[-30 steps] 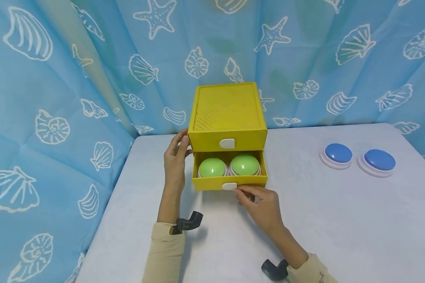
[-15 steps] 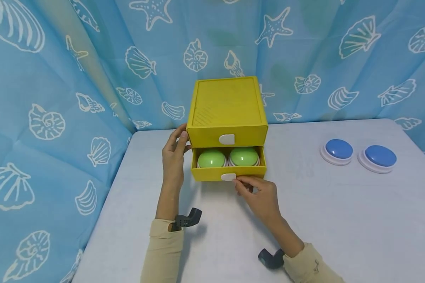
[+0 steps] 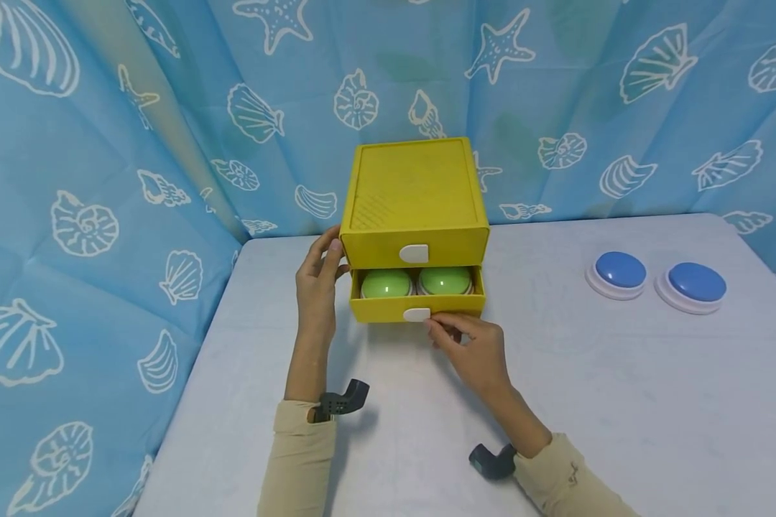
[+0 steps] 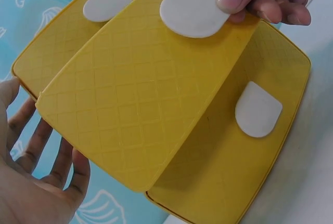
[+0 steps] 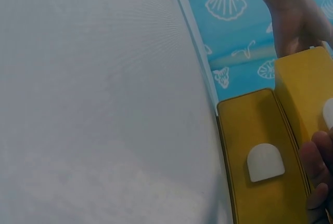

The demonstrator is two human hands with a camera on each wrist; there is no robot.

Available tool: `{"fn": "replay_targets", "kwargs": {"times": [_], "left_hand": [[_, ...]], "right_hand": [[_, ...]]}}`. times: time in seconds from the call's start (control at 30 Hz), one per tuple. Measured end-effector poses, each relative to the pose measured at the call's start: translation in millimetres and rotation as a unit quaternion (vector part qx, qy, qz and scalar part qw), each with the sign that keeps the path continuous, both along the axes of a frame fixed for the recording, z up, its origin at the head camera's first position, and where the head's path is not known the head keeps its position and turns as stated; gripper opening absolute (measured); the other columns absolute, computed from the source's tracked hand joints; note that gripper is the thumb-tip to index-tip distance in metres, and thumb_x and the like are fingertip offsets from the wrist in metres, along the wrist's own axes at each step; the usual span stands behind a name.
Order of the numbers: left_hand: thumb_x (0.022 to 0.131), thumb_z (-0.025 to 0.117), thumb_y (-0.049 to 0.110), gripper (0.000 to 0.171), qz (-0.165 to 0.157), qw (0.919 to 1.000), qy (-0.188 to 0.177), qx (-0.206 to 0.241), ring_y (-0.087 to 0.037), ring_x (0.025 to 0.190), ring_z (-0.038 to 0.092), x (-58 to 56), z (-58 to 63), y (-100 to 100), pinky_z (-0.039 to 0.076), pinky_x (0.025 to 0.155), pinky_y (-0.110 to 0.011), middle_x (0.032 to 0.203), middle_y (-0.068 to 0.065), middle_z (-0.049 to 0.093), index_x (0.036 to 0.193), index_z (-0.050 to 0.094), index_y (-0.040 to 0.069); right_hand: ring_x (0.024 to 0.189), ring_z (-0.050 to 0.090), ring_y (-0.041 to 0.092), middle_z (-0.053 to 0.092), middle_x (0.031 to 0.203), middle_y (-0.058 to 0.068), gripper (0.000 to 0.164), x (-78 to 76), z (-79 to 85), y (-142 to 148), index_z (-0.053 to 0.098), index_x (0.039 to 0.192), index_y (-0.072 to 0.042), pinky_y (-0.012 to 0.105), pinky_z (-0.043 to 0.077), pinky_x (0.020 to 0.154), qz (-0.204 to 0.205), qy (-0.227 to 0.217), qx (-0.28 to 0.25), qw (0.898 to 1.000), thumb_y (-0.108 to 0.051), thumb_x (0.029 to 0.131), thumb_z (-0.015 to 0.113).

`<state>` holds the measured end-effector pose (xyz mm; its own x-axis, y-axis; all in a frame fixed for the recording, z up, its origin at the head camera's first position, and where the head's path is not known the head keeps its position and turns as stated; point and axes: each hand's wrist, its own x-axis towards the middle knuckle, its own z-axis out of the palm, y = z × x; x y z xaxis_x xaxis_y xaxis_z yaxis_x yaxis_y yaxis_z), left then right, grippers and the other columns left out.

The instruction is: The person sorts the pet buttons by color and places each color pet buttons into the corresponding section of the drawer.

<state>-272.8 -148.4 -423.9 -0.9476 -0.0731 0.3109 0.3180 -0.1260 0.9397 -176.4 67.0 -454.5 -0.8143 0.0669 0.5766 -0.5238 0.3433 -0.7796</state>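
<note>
A yellow drawer cabinet (image 3: 416,187) stands at the back of the table. Its middle drawer (image 3: 371,311) is partly out, with two green-domed buttons (image 3: 386,285) on white bases inside. My right hand (image 3: 475,355) pinches the edge of that drawer's white handle (image 3: 417,314); the thumb lies against it in the left wrist view. Along the cabinet's left side rests my left hand (image 3: 317,287), fingers spread and lightly bent. The top drawer's handle (image 4: 106,3) and the bottom drawer's handle (image 4: 258,109) are untouched, both drawers flush with the cabinet.
Two blue-domed buttons (image 3: 621,270) on white bases sit on the right side of the white table (image 3: 621,402). A blue curtain (image 3: 194,129) with a shell print hangs behind and to the left.
The middle drawer has slid further into the cabinet, and my right hand has moved inward with it. My left hand stays at the cabinet's side. The head view has shifted slightly.
</note>
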Motion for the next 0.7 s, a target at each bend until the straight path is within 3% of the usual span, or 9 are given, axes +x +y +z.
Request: {"fn": "replay_targets", "kwargs": {"times": [0.47,0.7], "left_hand": [[0.1,0.06,0.043,0.043,-0.001,0.9999,0.007,-0.009,-0.021,0.117,0.056,-1.9,4.5,-0.4,0.048,0.098,-0.041,0.132,0.001,0.061,0.138,0.061,0.022],[0.098,0.061,0.047,0.045,-0.002,0.9999,-0.008,-0.006,-0.022,0.118,0.056,-0.2,-0.7,-0.8,0.048,0.099,-0.041,0.133,0.001,0.061,0.137,0.061,0.023]], "right_hand": [[0.06,0.059,0.016,0.07,0.069,0.01,0.007,-15.1,1.4,1.4,0.077,0.09,0.004,0.021,0.044,0.056,0.005,0.008,-0.006,1.0,0.007,0.084,0.076],[0.061,0.056,0.013,0.068,0.068,0.008,0.007,-16.0,-3.9,1.8,0.077,0.091,0.004,0.015,0.042,0.058,-0.006,0.003,0.005,1.0,0.006,0.084,0.077]]}}
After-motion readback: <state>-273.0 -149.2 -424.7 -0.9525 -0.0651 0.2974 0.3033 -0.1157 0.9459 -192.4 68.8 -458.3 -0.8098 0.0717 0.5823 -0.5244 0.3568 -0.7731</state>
